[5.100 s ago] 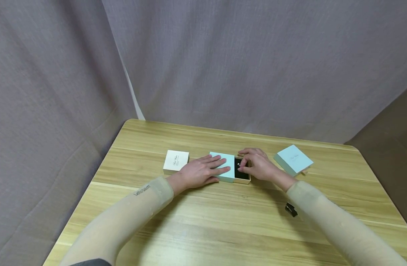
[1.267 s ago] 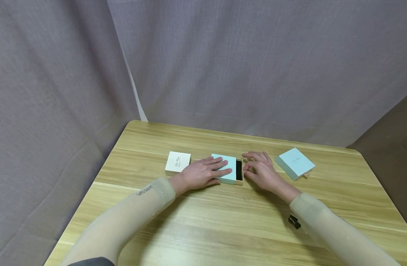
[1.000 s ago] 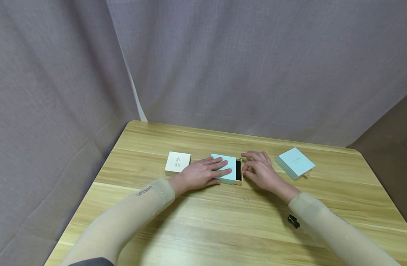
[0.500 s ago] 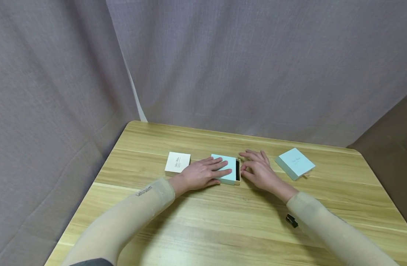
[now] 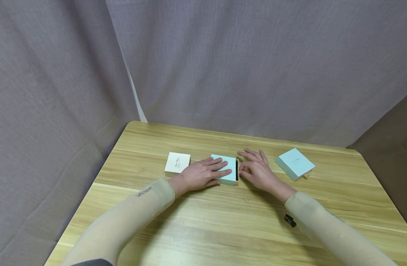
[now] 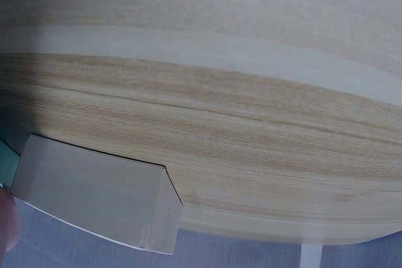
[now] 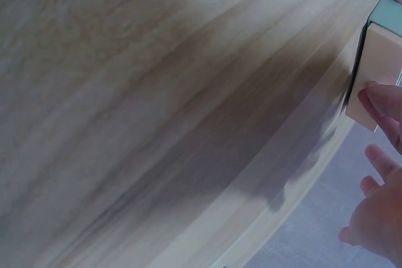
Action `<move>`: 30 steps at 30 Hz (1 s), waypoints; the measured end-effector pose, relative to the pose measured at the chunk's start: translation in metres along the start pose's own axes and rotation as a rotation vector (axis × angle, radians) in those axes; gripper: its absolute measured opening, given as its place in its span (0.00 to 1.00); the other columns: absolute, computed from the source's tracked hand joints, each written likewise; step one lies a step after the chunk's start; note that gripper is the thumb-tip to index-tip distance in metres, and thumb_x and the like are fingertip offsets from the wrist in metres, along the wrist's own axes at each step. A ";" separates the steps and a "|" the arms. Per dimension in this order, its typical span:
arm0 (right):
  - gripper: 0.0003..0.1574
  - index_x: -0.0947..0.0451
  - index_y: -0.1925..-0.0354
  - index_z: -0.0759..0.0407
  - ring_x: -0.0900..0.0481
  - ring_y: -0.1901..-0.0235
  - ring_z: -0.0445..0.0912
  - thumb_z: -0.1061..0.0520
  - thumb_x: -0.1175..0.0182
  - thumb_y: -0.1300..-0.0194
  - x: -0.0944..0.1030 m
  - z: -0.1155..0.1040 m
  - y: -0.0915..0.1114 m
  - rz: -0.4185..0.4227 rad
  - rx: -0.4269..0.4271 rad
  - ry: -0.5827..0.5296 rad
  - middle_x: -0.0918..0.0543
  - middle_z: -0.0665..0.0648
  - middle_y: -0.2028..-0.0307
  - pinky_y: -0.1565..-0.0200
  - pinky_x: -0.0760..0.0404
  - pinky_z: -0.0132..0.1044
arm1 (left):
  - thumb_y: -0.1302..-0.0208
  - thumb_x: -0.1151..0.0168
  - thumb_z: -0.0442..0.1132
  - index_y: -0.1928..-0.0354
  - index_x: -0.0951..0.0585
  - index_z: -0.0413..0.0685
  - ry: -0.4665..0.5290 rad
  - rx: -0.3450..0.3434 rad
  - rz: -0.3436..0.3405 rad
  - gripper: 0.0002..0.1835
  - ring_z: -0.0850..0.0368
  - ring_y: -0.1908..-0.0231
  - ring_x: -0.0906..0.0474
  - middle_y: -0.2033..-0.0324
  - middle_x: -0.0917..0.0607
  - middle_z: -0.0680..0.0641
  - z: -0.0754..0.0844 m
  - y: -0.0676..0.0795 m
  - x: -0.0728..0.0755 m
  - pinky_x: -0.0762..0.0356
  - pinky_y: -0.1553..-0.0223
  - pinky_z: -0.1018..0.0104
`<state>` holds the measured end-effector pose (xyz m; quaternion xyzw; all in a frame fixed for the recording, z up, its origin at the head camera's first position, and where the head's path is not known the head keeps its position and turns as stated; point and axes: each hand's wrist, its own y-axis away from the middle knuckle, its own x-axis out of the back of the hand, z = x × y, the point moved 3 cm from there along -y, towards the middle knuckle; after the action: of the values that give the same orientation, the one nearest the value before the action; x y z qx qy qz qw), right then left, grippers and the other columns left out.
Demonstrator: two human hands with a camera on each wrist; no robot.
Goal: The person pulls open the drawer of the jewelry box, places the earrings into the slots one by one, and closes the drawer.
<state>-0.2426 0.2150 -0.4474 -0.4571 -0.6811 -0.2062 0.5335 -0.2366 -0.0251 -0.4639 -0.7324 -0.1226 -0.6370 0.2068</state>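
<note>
Left hand [image 5: 200,173] spread, touching blue box [image 5: 231,162]

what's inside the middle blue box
A pale tray sticks out slightly, showing a black strip inside. The blue sleeve, under the left hand, covers the rest, so nothing more can be seen.

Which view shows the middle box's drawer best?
The right wrist view: the drawer shows its front face large there, though cut by the picture's edge, with the right hand at it. The head view shows only a narrow strip jutting from the box; the left wrist view, none of it.
</note>
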 end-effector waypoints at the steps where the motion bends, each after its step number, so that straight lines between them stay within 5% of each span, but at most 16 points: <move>1: 0.09 0.14 0.70 0.49 0.40 0.22 0.66 0.61 0.25 0.34 0.000 0.000 0.000 0.002 0.002 -0.001 0.25 0.65 0.27 0.23 0.63 0.77 | 0.16 0.47 0.56 0.17 0.34 0.58 -0.003 0.001 -0.002 0.31 0.50 0.20 0.39 0.19 0.34 0.46 0.000 0.000 0.000 0.40 0.19 0.54; 30: 0.06 0.15 0.64 0.51 0.36 0.23 0.67 0.58 0.25 0.33 0.000 -0.005 -0.005 -0.010 -0.002 -0.006 0.24 0.66 0.28 0.24 0.58 0.78 | 0.16 0.47 0.57 0.17 0.34 0.58 0.004 -0.008 -0.017 0.32 0.50 0.19 0.39 0.19 0.34 0.46 -0.002 0.001 0.002 0.41 0.19 0.54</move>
<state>-0.2444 0.2085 -0.4447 -0.4546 -0.6850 -0.2080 0.5299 -0.2374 -0.0265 -0.4620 -0.7307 -0.1261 -0.6408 0.1988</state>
